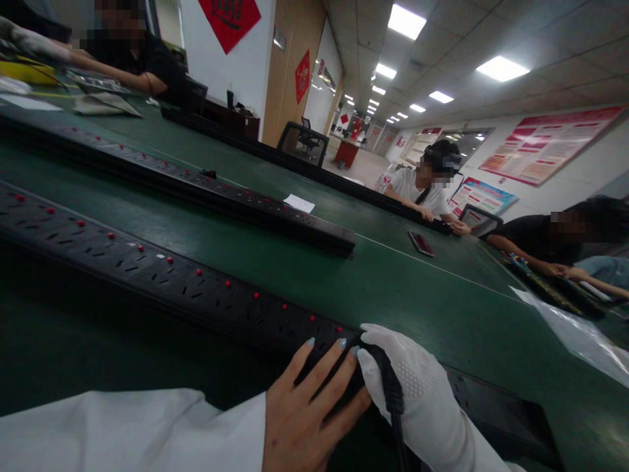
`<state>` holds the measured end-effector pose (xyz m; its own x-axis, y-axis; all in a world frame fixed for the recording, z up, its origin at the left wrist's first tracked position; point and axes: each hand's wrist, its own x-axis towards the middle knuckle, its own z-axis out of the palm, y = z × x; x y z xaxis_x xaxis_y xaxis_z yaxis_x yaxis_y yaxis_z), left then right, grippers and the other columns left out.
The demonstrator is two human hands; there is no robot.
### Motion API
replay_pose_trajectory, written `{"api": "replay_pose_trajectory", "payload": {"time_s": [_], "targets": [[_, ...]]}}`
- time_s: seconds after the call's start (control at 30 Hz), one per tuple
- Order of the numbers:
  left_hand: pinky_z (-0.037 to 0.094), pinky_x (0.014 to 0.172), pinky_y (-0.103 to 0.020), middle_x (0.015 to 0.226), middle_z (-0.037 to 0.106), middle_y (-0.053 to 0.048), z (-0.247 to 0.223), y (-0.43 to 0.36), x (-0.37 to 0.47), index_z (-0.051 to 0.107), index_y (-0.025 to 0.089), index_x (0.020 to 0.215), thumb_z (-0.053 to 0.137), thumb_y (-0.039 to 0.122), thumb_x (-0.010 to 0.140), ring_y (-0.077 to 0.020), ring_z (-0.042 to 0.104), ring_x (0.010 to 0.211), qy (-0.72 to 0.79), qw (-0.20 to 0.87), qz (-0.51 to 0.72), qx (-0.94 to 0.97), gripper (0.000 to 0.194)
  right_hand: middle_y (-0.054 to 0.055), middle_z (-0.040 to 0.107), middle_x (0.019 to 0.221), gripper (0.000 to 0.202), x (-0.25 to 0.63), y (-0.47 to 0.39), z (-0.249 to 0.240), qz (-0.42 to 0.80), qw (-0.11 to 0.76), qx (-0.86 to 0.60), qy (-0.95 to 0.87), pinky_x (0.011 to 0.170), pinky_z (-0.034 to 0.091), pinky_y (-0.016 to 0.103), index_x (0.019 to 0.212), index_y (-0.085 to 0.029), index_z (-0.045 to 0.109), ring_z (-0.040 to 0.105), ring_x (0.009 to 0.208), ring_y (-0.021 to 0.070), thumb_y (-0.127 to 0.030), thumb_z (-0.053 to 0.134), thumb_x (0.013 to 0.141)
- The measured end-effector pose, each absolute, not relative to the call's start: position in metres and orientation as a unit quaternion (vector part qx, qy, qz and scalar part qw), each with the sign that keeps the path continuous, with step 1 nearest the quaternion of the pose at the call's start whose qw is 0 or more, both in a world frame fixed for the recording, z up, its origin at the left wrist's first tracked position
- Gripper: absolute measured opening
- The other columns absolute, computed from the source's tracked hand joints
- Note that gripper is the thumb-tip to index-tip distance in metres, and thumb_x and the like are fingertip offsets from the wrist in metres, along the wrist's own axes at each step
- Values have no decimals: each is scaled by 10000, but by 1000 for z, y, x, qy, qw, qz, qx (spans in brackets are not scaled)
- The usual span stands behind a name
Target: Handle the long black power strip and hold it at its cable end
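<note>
Power strip (170, 275) and a pinched plug (390, 380)

Gloved in white, the right hand (422, 387) pinches the black plug between thumb and fingers, its cord (399, 436) dropping toward the wearer. Bare, the left hand (309, 419) lies across the power strip just beside it, fingers spread slightly apart. Whether the plug is seated cannot be told; the gloved fingers cover that spot.

To do this well, I would judge, keep the plug square to the strip's top, grip it by the body rather than the cord, and make any push or pull straight. The left hand does best bearing down close by, so that nothing slides or tips.

Under both hands, the power strip lies on the green table (442, 295), running from the picture's left edge toward the lower right. It is long, narrow and black, with slotted sockets (190, 288) in a row and red dots (227, 284) along its far side. Beyond it, apart and roughly parallel, lies a second strip (295, 223), with a phone (421, 243) farther off.
</note>
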<state>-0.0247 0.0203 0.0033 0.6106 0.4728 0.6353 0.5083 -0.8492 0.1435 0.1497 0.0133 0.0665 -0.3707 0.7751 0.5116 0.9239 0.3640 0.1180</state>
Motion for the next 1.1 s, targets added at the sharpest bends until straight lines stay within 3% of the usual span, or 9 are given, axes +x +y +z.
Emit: {"api": "replay_pose_trajectory", "payload": {"time_s": [0.43,0.7,0.9,1.1], "targets": [[67,1081,-480,1374,465,-48,2,21,-25,504,297,1286,505,366,916,-246,209,1376,-263,24,-346,-900,376,42,694,987,299,145,14,66,-199,275,-554,-760,648,601,355,1145,-326,588,684,861,251,-299,491,864],[72,1081,-481,1370,470,-56,3,22,-26,519,279,1275,485,371,928,-245,211,1375,-259,24,-351,-900,361,23,697,962,277,146,15,66,-194,255,-553,-769,616,600,327,1118,-346,605,688,841,235,-317,502,862],[65,1080,-480,1376,463,-56,3,21,-25,508,289,1285,500,379,914,-248,210,1373,-262,23,-346,-901,382,45,681,1019,257,149,16,62,-192,219,-569,-769,663,598,352,1091,-318,622,676,886,250,-322,522,855],[50,1076,-496,1408,423,-75,6,21,-28,470,265,1329,500,360,913,-265,187,1375,-255,16,-328,-909,427,44,688,987,231,151,17,65,-190,243,-559,-769,731,585,353,1059,-308,623,676,869,223,-316,472,883]]}}
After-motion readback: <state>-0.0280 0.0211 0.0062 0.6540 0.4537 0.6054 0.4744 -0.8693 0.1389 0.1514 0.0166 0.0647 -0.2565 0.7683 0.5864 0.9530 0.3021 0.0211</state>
